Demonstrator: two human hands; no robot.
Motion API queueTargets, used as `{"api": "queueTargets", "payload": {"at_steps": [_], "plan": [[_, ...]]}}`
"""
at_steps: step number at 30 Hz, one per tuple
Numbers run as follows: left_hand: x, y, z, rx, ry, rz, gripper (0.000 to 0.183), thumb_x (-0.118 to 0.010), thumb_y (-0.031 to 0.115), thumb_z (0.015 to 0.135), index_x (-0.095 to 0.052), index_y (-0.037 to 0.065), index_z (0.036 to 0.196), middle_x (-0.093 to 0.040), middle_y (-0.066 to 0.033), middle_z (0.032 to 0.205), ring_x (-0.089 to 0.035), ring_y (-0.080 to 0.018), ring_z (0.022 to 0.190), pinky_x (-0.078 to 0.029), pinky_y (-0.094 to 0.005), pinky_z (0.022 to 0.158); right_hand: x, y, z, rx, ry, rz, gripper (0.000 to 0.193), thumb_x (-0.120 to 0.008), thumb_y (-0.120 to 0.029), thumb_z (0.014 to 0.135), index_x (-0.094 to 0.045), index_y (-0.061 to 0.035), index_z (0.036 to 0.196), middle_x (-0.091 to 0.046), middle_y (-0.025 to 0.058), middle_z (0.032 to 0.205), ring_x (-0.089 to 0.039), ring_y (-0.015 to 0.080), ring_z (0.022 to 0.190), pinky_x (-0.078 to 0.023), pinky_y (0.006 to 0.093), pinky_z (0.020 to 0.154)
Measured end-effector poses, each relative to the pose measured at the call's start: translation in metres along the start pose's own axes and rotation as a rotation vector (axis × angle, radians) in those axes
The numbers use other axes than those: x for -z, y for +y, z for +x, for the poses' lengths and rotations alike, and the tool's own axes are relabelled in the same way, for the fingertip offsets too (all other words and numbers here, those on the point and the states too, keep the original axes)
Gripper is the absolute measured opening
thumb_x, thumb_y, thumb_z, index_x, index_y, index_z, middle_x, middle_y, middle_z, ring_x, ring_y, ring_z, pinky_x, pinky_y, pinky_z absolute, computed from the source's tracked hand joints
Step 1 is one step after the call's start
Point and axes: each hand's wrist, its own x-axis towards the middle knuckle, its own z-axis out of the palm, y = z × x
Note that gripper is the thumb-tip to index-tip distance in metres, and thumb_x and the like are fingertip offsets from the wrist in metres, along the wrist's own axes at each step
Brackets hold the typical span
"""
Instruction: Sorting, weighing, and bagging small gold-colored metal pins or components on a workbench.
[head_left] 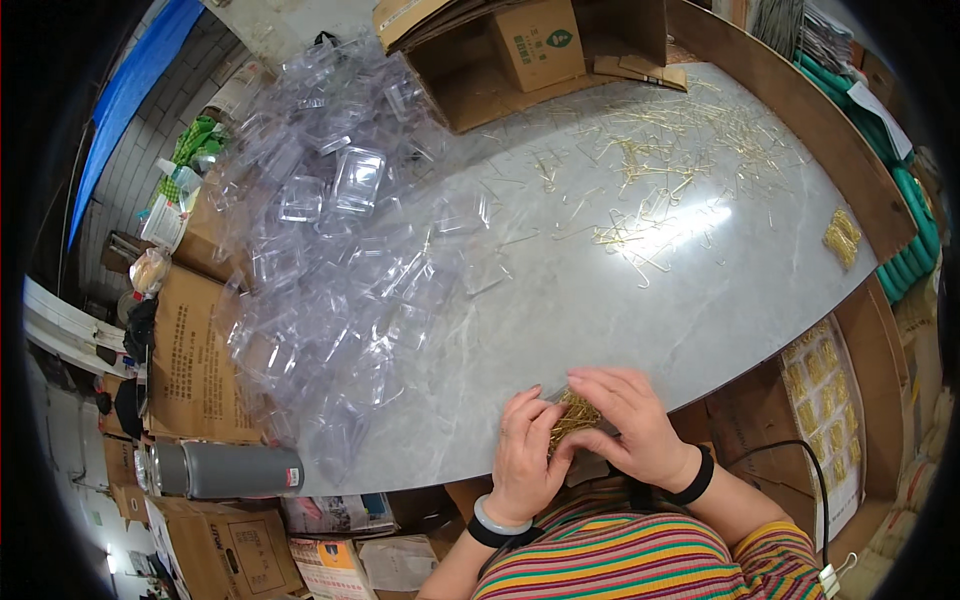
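Note:
At the table's near edge, a bunch of thin gold wire hooks (575, 417) sits between my two hands. My left hand (524, 448) is closed against its left side, fingers bent around it. My right hand (637, 428) curves over the right side, with thumb and fingers around the same hooks. Whether a clear box surrounds this bunch cannot be made out. Loose gold hooks (655, 240) lie scattered farther up the grey marbled table (560, 320). To the left spreads a large heap of clear plastic boxes (360, 180).
An open cardboard box (460, 90) stands at the far side. A packed bunch of hooks (842, 238) rests at the right edge. Below it, a carton holds rows of filled clear packs (825, 400). A grey bottle (240, 470) lies at the left front corner; a black cable (815, 460) hangs right.

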Motion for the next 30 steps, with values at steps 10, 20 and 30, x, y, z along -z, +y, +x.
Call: {"api": "queueTargets", "payload": {"at_steps": [10, 20, 30], "plan": [[-0.003, 0.002, 0.0, -0.015, 0.006, 0.097, 0.042, -0.068, 0.011, 0.092, -0.056, -0.001, 0.13, -0.053, -0.0186, 0.128, -0.051, -0.042, 0.126, -0.045, -0.0491, 0.105, -0.005, -0.006, -0.013, 0.013, -0.088, -0.057, 0.046, -0.077, -0.01, 0.085, -0.063, -0.002, 0.128, -0.065, 0.016, 0.128, -0.059, 0.0379, 0.123, -0.044, 0.0515, 0.105], [-0.003, 0.004, 0.0, 0.003, -0.006, 0.099, 0.04, -0.066, 0.01, 0.093, -0.055, -0.001, 0.13, -0.052, -0.0188, 0.13, -0.05, -0.0418, 0.128, -0.044, -0.0486, 0.107, -0.006, 0.002, -0.013, -0.069, -0.101, -0.09, 0.046, -0.071, -0.011, 0.09, -0.059, -0.0046, 0.135, -0.063, 0.0123, 0.137, -0.057, 0.0337, 0.13, -0.039, 0.0535, 0.111], [-0.003, 0.002, -0.004, -0.011, -0.003, 0.097, 0.043, -0.068, 0.009, 0.091, -0.054, -0.002, 0.13, -0.049, -0.0194, 0.131, -0.047, -0.0427, 0.131, -0.039, -0.0548, 0.112, 0.005, -0.007, -0.004, 0.035, -0.343, -0.308, 0.064, -0.056, -0.041, 0.1, -0.043, -0.0049, 0.151, -0.045, 0.0123, 0.156, -0.038, 0.0325, 0.148, -0.016, 0.0638, 0.12]]}}
